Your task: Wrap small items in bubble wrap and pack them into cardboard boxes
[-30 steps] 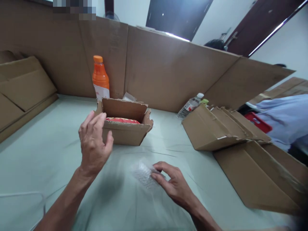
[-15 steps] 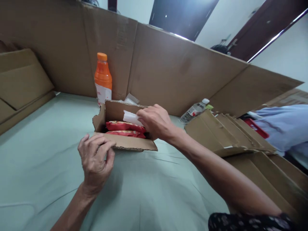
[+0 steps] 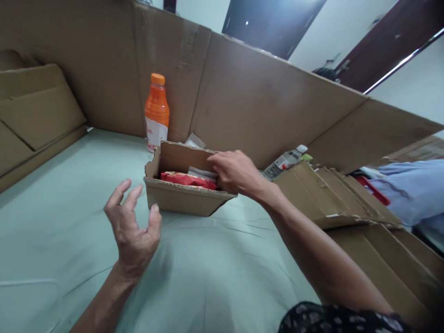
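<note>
A small open cardboard box (image 3: 180,199) stands on the pale green table (image 3: 69,194). Inside it lie red snack packets (image 3: 185,179) and a whitish wrapped piece (image 3: 200,173). My right hand (image 3: 236,173) reaches into the box at its right end, fingers curled down onto the whitish piece. My left hand (image 3: 133,226) hovers just in front of the box's left corner, fingers spread and holding nothing.
An orange drink bottle (image 3: 157,111) stands behind the box against a tall cardboard wall (image 3: 263,106). A clear water bottle (image 3: 284,162) lies to the right. Flattened cartons (image 3: 333,199) are stacked at right, more cardboard (image 3: 34,115) at left. A person's blue sleeve (image 3: 412,189) shows far right.
My right hand left the bubble wrap on the table, carried a whitish piece to the box and pushed it down inside. My left hand let go of the box's front edge and opened.
</note>
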`<state>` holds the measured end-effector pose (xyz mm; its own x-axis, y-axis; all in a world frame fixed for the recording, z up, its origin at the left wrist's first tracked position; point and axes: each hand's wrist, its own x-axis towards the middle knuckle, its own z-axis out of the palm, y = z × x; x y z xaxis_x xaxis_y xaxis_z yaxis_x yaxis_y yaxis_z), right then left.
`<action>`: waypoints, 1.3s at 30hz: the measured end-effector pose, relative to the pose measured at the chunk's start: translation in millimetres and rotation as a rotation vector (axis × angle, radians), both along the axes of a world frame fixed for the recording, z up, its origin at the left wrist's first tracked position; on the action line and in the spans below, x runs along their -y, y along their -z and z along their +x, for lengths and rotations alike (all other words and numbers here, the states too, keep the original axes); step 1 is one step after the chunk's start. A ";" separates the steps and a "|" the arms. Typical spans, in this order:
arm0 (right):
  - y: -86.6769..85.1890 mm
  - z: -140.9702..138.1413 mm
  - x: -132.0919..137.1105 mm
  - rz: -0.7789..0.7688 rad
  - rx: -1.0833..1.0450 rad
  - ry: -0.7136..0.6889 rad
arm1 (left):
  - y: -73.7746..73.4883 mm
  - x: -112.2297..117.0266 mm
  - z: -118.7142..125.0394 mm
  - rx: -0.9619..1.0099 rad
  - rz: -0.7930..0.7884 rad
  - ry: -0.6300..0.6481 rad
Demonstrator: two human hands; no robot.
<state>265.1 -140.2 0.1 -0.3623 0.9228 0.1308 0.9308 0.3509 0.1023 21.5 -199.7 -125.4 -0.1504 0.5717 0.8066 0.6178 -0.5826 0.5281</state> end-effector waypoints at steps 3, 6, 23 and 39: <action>12.4 42.4 47.0 0.361 -0.466 0.112 | 6.1 -0.2 -7.3 0.196 -0.250 0.033; 58.0 64.2 85.6 0.373 -0.829 0.292 | 17.9 -3.8 -11.4 0.412 -0.550 0.120; 148.0 33.8 119.6 0.014 -1.096 0.401 | 43.4 46.3 12.3 0.412 -0.724 0.258; 196.5 -148.0 -2.4 -0.156 -1.014 0.095 | 75.8 50.4 -77.7 0.736 -0.650 -0.041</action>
